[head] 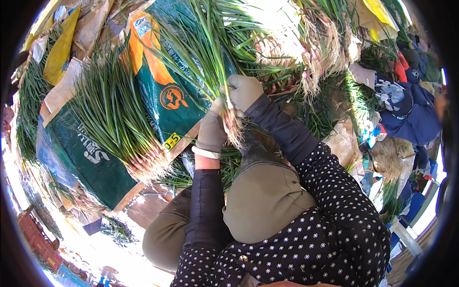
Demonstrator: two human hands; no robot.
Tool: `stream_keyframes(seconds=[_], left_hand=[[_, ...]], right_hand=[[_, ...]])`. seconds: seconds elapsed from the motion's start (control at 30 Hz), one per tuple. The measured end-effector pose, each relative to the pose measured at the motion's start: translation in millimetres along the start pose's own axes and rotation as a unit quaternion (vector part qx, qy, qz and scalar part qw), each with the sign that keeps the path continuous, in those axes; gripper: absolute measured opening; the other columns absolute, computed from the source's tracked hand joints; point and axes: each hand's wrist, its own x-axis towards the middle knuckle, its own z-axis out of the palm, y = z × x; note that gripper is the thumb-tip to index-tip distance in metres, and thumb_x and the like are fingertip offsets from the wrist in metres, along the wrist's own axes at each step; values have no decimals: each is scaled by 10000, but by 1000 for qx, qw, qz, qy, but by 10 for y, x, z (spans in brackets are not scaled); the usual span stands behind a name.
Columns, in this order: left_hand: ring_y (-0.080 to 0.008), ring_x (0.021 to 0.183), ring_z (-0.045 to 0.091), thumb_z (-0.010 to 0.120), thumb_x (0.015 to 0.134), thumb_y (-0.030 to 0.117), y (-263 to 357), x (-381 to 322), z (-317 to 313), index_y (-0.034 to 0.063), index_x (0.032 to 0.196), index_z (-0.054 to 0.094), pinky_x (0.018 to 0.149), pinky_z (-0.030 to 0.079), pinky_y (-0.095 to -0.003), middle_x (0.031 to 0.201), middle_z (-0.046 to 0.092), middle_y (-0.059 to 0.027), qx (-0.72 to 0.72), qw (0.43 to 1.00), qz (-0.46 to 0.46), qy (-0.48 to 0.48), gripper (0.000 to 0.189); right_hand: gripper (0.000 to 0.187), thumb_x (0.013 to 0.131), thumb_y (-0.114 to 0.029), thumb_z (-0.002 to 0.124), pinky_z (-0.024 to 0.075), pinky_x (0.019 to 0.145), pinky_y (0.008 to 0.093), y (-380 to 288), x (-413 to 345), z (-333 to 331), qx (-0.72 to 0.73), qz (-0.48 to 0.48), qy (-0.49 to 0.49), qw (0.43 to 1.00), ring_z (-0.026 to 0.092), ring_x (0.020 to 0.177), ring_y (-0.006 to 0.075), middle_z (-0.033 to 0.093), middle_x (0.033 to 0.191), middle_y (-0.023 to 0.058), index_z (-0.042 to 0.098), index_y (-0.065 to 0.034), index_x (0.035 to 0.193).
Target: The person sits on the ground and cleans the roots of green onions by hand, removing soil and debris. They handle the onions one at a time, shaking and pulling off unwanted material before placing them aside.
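Observation:
My left hand (214,125), in a thin glove with a white band at the wrist, grips a small bunch of green onions (211,53) just above the roots. The bunch's pale roots hang down past the fingers, and its leaves point away from me. My right hand (245,92), gloved too, is closed around a stalk at the bunch's right side. To the left, a larger pile of green onions (118,118) lies with its roots towards me on green printed sacks (172,118). More onions with long dry roots (319,50) lie beyond my right hand.
Yellow sheeting (62,50) and more onion leaves (30,107) lie at the far left. Red crates (39,240) stand at the lower left. At the right, a person in dark blue clothes (412,114) is near a bundle of pale roots (391,158). My knees are close below the hands.

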Motion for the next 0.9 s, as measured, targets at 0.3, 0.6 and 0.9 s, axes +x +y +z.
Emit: stream_keyframes(seconds=[0.3, 0.6, 0.9], left_hand=[[-71, 435, 369, 561, 935, 229, 29, -83, 238, 62, 893, 544, 421, 290, -221, 548, 423, 30, 155, 987, 22, -24, 174], [-166, 808, 551, 565, 835, 145, 672, -258, 209, -50, 1053, 593, 782, 431, -292, 875, 611, -99, -24, 969, 238, -63, 294], [-197, 748, 600, 617, 830, 51, 513, -177, 322, 99, 1034, 546, 747, 488, -372, 842, 615, -50, -147, 978, 104, -104, 221]], right_hand=[[198, 786, -239, 626, 480, 642, 460, 75, -147, -176, -120, 97, 93, 984, 624, 703, 376, 621, 689, 166, 585, -49, 748], [272, 809, -223, 589, 531, 646, 409, 529, -1035, -955, -437, -35, -370, 819, 669, 821, 274, 677, 942, 97, 646, -67, 1024], [258, 805, -115, 569, 504, 493, 363, 625, -319, -794, -514, -77, 55, 852, 658, 613, 226, 614, 868, 78, 573, -51, 1055]])
